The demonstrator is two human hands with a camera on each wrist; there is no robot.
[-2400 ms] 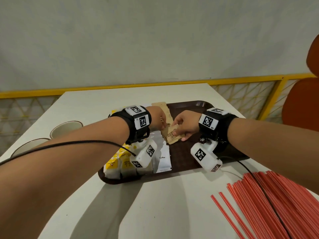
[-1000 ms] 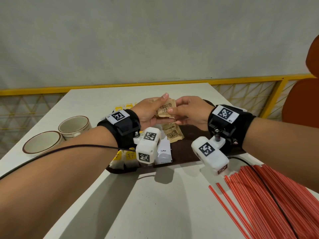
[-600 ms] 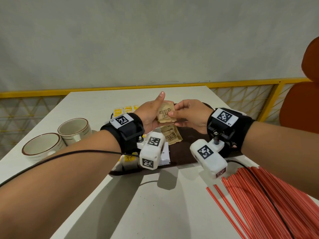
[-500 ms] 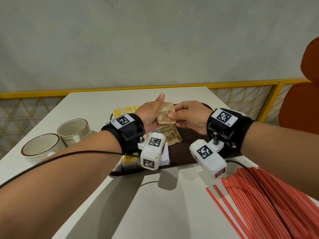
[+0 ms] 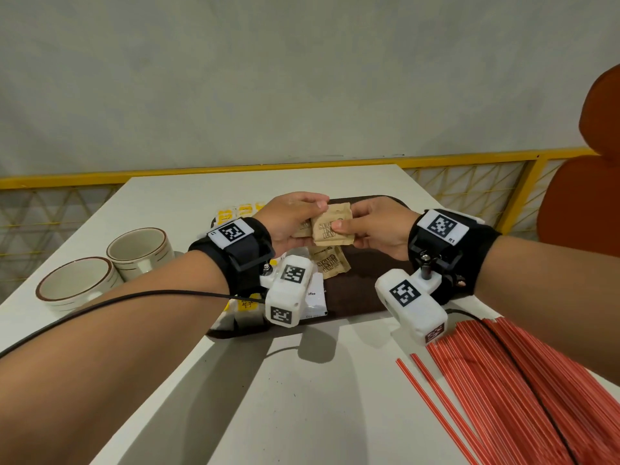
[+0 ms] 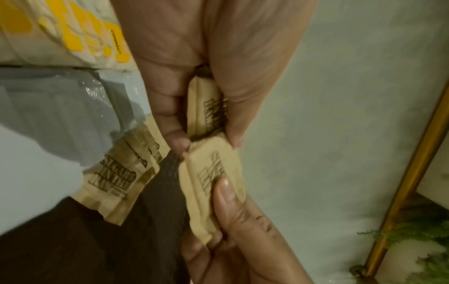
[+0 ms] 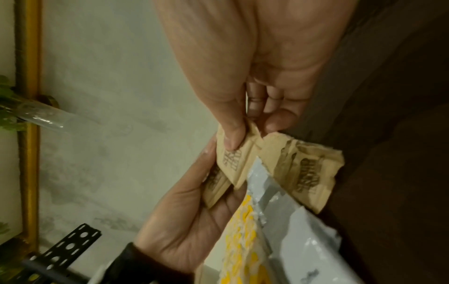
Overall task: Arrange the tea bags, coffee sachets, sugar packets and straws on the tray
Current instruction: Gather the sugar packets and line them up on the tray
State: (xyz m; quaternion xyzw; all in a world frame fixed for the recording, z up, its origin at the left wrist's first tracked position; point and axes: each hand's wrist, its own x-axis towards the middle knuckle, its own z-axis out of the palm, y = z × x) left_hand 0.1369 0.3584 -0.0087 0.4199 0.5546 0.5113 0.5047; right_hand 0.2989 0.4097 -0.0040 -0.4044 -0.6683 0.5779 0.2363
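Note:
Above the dark brown tray (image 5: pixel 364 290), both hands hold brown sugar packets. My left hand (image 5: pixel 310 214) pinches one packet (image 6: pixel 209 109) between thumb and fingers. My right hand (image 5: pixel 349 224) pinches a second packet (image 5: pixel 332 226) that overlaps the first, its thumb on the printed face (image 6: pixel 213 184). More sugar packets (image 5: pixel 330 265) lie on the tray below the hands. White coffee sachets (image 5: pixel 315 297) and yellow tea bags (image 5: pixel 245 305) lie at the tray's left end, partly hidden by my left wrist. Red straws (image 5: pixel 520 380) lie loose on the table at the right.
A cup (image 5: pixel 141 250) and a bowl (image 5: pixel 77 286) stand on the white table left of the tray. More yellow tea bags (image 5: pixel 235 211) show at the tray's far left corner. A yellow railing (image 5: pixel 469 159) runs behind the table, and an orange chair (image 5: pixel 583 203) stands at the right.
Both hands rose from the tray with sugar packets. Since then my left thumb has folded down from upright onto its packet, and the right hand's packet sits in front of it.

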